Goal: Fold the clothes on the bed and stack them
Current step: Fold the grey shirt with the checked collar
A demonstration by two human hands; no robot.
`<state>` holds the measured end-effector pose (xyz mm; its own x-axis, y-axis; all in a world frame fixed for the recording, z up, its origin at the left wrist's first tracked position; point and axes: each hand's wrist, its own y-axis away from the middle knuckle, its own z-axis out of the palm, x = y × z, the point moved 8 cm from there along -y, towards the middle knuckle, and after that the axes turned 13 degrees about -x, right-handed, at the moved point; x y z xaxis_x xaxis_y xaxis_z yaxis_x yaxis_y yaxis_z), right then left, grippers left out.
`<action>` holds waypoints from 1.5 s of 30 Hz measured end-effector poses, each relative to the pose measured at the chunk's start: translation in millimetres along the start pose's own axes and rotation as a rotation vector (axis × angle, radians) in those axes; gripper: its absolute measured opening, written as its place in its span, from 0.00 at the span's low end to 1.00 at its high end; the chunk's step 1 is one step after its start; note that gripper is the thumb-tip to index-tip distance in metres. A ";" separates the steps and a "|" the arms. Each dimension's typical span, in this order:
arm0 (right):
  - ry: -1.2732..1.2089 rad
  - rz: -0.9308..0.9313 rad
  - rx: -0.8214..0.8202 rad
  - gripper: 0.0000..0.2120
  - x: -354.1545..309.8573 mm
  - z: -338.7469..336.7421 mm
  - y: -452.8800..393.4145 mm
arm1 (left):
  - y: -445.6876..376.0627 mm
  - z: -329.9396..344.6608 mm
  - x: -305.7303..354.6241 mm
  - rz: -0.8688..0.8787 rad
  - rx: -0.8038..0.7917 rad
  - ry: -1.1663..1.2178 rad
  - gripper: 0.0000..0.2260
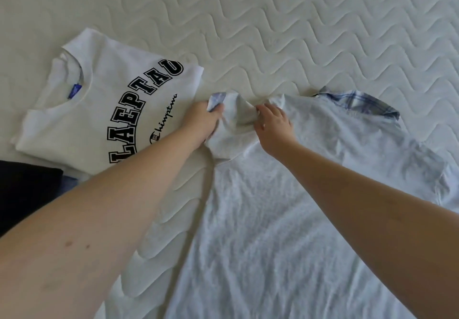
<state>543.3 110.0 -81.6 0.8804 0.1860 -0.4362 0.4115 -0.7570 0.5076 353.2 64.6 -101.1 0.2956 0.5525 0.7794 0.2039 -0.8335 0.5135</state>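
Left hand [202, 120], center frame, pinches the bunched left sleeve [229, 117] of the pale tee [273, 207], fingers curled round the cloth with a plaid cuff poking out at the fingertips. Right hand [272, 126], just beside it, grips the same sleeve fold near the shoulder seam. Both hands grasping, none released.

Tee lies spread on the bed [298, 33], filling center to lower right of frame, body wrinkled, collar end toward the top. Plaid trim [360, 102] shows at upper right of the tee, at the collar or the far sleeve; cannot tell which. Judged step: folding the left sleeve inward, 1st fold of this tee.

Handling: thin knit, light, limp, no stiffness, so it sags and creases wherever unsupported. Not slippery, not fragile. Best hold looks like sleeve edge plus shoulder seam, 2 points, then drag flat and smooth the wrinkles before the next fold.

Around: folded white sweatshirt [104, 105] with black block letters sits at left of frame, near the left hand, its right edge close to the sleeve. Likely the stack base. Dark cloth [27, 189] at left edge, partly hidden by the left forearm, kind unclear. Quilted wavy cover across the top.

In the way: only the sweatshirt edge, tight against the sleeve fold; the tee may need shifting right.
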 end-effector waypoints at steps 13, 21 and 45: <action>0.149 0.087 -0.111 0.31 -1.0 12.8 -26.2 | 40.3 -47.7 -39.9 -0.066 0.264 -0.085 0.17; 0.318 -0.066 -0.118 0.34 -21.3 18.9 -44.5 | 44.6 -8.7 -58.6 -0.016 -0.241 0.196 0.25; -0.101 -0.140 0.153 0.09 -107.4 -9.8 -62.7 | 108.7 -36.5 -43.1 0.266 0.149 -0.603 0.15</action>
<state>425.3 143.6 -59.3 0.7862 0.2382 -0.5701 0.4805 -0.8159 0.3217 328.5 -50.1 -65.8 0.8136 0.2721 0.5138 0.1660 -0.9557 0.2431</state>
